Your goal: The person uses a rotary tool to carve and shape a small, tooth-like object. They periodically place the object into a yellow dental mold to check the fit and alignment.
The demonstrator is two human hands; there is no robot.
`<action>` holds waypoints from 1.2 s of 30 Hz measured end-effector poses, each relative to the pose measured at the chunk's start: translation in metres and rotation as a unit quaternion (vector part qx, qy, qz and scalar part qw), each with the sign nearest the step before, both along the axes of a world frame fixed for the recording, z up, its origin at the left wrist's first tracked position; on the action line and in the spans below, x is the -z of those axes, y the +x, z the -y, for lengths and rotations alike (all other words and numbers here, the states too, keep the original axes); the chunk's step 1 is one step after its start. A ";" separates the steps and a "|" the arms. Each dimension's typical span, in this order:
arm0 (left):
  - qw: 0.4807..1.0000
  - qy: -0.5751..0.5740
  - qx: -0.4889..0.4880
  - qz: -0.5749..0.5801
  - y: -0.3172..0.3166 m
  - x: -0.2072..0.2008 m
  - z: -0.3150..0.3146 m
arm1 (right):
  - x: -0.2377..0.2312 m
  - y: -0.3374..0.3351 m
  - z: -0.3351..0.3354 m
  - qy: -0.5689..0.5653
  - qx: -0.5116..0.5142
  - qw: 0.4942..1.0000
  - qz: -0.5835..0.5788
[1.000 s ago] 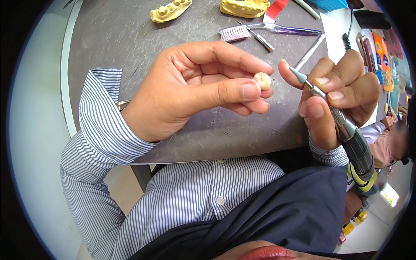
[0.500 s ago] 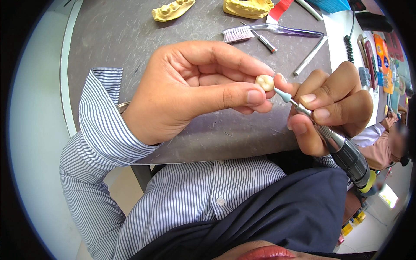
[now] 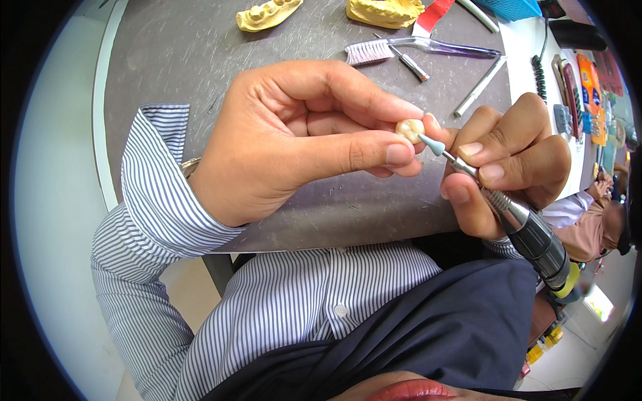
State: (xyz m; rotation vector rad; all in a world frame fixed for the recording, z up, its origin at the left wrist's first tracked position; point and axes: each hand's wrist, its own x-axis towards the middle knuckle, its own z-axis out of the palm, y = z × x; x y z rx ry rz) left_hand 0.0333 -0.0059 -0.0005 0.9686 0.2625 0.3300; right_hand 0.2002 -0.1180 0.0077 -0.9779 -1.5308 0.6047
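Note:
Between the thumb and fingers of my left hand [image 3: 294, 127] is a small ivory dental crown [image 3: 409, 129], its grooved chewing face turned up. My right hand [image 3: 515, 157] grips a rotary handpiece [image 3: 531, 234] with a silver nose and black grip, slanting down to the right. At its front end a pale blue-grey pointed polishing tip [image 3: 433, 144] meets the crown's near right edge. Whether the tip is spinning cannot be seen. Both hands are held close together above the front of the grey work surface.
Beyond my hands lie a toothbrush [image 3: 428, 47], a slim metal bur [image 3: 412, 67] and a pale rod [image 3: 480, 87]. Yellow plaster dental models [image 3: 384, 12] sit at the far edge. A blue basket [image 3: 511, 8] stands far right. Another person [image 3: 595, 230] sits off to the right.
The polishing tip has shifted slightly up and left, from the crown's lower right side onto the edge of its chewing face. The crown has tilted slightly in my left fingers.

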 end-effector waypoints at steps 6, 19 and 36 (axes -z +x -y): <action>1.000 -0.002 -0.006 0.009 -0.001 0.004 0.004 | -0.003 -0.027 -0.007 -0.008 -0.005 1.000 0.003; 1.000 0.001 -0.010 0.013 -0.030 0.000 -0.006 | -0.001 -0.030 -0.007 -0.005 -0.013 1.000 -0.010; 1.000 -0.012 -0.001 0.009 -0.031 -0.002 -0.006 | -0.002 -0.032 -0.009 0.004 -0.014 1.000 -0.020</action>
